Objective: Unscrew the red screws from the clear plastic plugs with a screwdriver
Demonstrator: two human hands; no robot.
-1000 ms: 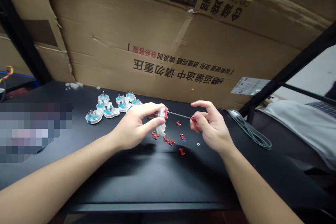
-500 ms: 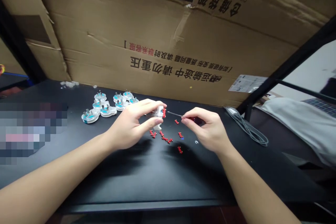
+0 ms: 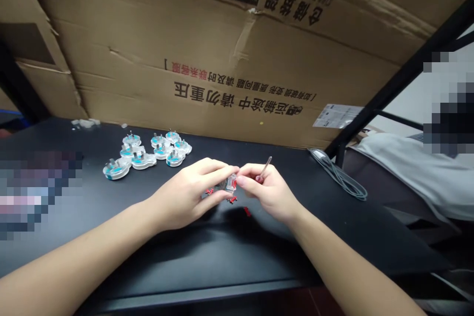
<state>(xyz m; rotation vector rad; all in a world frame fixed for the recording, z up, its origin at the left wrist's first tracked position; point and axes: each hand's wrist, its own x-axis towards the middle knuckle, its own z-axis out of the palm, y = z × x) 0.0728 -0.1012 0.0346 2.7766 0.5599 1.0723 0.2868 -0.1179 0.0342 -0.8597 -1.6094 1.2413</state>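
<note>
My left hand (image 3: 190,192) grips a clear plastic plug (image 3: 230,183) between thumb and fingers, and a small red part shows at its right-hand end. Against that end press the fingertips of my right hand (image 3: 274,188). A thin tool like a screwdriver (image 3: 267,165) is tucked in the same hand, its metal shaft tilted upward and its reddish handle mostly covered. On the table beneath the hands lie several small red pieces (image 3: 247,211), partly hidden by my fingers.
Several clear plugs with teal inside and metal prongs (image 3: 142,159) stand on the black table (image 3: 177,261) at left. Small clear bits (image 3: 86,123) lie behind them. A coiled grey cable (image 3: 338,177) rests at right, and a cardboard sheet (image 3: 129,74) forms the back.
My right hand has moved left to the plug. The screwdriver-like tool, pointing left at the plug before, now points up. The camera view has shifted slightly.
</note>
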